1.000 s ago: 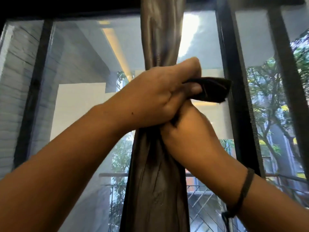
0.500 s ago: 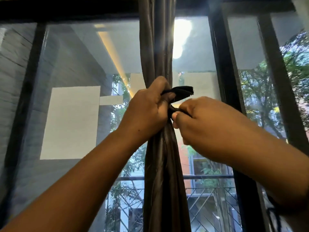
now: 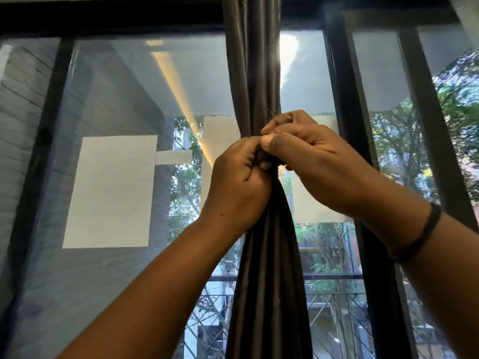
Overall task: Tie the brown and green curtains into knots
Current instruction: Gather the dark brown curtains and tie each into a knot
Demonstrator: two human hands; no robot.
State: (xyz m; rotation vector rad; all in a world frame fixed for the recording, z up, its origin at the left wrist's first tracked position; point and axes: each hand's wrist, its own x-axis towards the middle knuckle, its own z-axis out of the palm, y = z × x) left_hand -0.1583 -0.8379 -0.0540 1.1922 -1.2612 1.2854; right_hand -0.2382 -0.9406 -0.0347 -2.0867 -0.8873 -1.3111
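I see my left hand (image 3: 237,182) gripping the gathered brown curtain (image 3: 267,268) with curled fingers, and my right hand (image 3: 308,156) pinching its fabric just above them.

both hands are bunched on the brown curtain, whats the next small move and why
Probably pull the pinched fabric snug. The left hand grips the brown curtain at its gathered waist, and the right hand pinches fabric right beside it. No finished knot shows between them, though the hands hide that spot.

dark window frame (image 3: 344,99), gathered brown curtain (image 3: 264,255) hanging
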